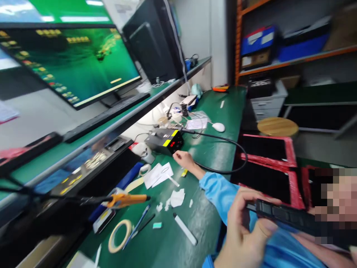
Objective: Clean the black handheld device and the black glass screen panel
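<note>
My left hand (245, 232) is low in the middle of the view, its fingers and thumb closed round a long black tool handle (281, 214) that runs off to the right. My right hand (184, 159), in a light blue sleeve (216, 190), reaches across the green bench (217, 100) to the front of a black station (164, 141) with yellow labels and a red display. Its fingertips touch or nearly touch the front panel; the blur hides their pose. A black cable (223, 141) loops from the station behind that wrist.
On the bench lie white paper scraps (157, 175), a tape roll (119, 235), an orange-handled tool (125, 200), a white pen (185, 233) and a mouse (218, 127). A monitor (75, 63) stands on the shelf above. Red-framed black panels (267, 149), a stool (277, 126) and another person are at right.
</note>
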A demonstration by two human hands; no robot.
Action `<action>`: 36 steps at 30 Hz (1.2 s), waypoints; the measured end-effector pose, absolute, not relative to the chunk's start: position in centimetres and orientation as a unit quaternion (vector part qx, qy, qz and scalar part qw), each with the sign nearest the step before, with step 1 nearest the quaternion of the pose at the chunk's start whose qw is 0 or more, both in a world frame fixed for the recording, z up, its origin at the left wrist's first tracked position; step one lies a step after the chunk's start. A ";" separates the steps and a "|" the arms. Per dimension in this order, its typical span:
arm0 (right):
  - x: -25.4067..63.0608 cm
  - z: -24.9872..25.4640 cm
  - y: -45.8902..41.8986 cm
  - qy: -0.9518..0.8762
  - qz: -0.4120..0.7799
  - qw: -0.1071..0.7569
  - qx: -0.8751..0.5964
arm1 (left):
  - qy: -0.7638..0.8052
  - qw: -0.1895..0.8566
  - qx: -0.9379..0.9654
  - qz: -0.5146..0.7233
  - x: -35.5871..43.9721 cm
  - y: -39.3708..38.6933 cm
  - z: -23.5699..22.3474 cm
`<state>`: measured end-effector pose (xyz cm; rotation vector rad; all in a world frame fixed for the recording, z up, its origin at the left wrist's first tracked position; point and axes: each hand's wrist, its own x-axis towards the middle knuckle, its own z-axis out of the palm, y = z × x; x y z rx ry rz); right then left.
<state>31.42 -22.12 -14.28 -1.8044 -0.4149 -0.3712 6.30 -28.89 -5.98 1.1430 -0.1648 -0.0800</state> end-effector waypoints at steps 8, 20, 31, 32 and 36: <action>34.1 -16.7 -18.8 -0.273 -0.108 0.535 -0.792 | 0.179 0.910 0.311 0.207 10.4 -18.5 -2.9; 33.8 -16.0 -18.2 -0.365 -0.227 0.556 -0.711 | 0.301 0.934 0.109 0.158 11.5 -10.2 1.2; 21.9 -8.6 -18.9 -0.481 -0.279 0.613 -0.561 | 0.278 0.902 0.201 0.263 11.4 -8.3 -0.9; 20.6 -8.3 -19.1 -0.496 -0.282 0.604 -0.556 | 0.280 0.896 0.205 0.277 11.4 -8.2 -1.0; 18.0 -7.5 -19.3 -0.564 -0.291 0.488 -0.599 | 0.279 0.880 0.200 0.327 11.6 -7.7 -1.5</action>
